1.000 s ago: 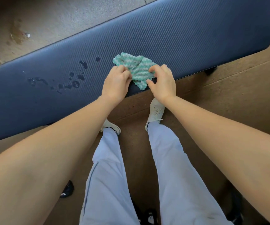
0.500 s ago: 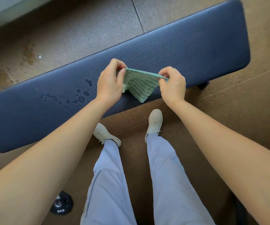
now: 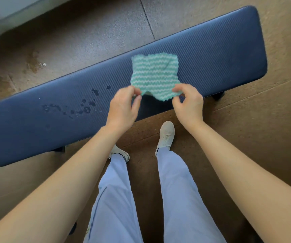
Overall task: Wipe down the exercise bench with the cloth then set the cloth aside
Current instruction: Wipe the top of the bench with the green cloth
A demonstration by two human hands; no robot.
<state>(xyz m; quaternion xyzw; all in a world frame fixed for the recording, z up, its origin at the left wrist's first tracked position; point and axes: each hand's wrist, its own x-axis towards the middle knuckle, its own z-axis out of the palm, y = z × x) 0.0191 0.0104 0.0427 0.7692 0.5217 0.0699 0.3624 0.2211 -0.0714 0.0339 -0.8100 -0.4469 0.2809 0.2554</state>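
The left hand (image 3: 123, 106) and the right hand (image 3: 189, 104) are each pinching one near corner of the green striped cloth (image 3: 154, 76), which is spreading open over the dark blue bench (image 3: 220, 55), beside water drops (image 3: 81, 106)

A gym; padded exercise bench (image 3: 211, 55) standing on speckled rubber floor tiles (image 3: 88, 32).
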